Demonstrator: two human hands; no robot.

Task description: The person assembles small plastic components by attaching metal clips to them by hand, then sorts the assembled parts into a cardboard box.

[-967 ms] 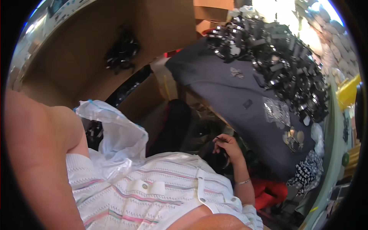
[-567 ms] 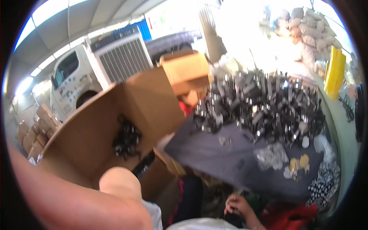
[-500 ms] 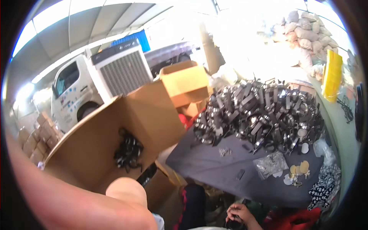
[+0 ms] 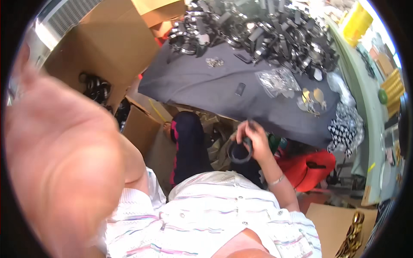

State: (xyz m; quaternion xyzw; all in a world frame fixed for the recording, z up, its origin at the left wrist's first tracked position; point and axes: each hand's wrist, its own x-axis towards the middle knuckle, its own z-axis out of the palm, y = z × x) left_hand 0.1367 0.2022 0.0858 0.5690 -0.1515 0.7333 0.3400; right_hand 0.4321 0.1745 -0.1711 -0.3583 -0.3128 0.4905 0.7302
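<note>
My right hand (image 4: 254, 139) is closed around a black looped watch band (image 4: 240, 151), which hangs over my lap in front of the table's near edge. Close to the camera at the left, my left arm (image 4: 77, 163) is raised and fills much of that side. The left hand (image 4: 36, 86) is blurred and partly cut off, so its fingers cannot be made out. Beyond my right hand, a dark cloth-covered table (image 4: 193, 86) bears a large heap of black-and-silver watches (image 4: 258, 32). One small black piece (image 4: 240, 89) lies alone on the cloth.
A clear bag of small metal parts (image 4: 277, 82), some gold and silver discs (image 4: 316, 96) and a patterned cloth (image 4: 344, 133) lie to the right. An open cardboard box (image 4: 116, 41) with dark bands stands left. Gold-coloured bands (image 4: 355, 234) lie in a box lower right.
The view has tipped downward, bringing my lap into sight. My right hand has come up with the black watch band, now more visible. My left arm has swung upward, nearer the camera.
</note>
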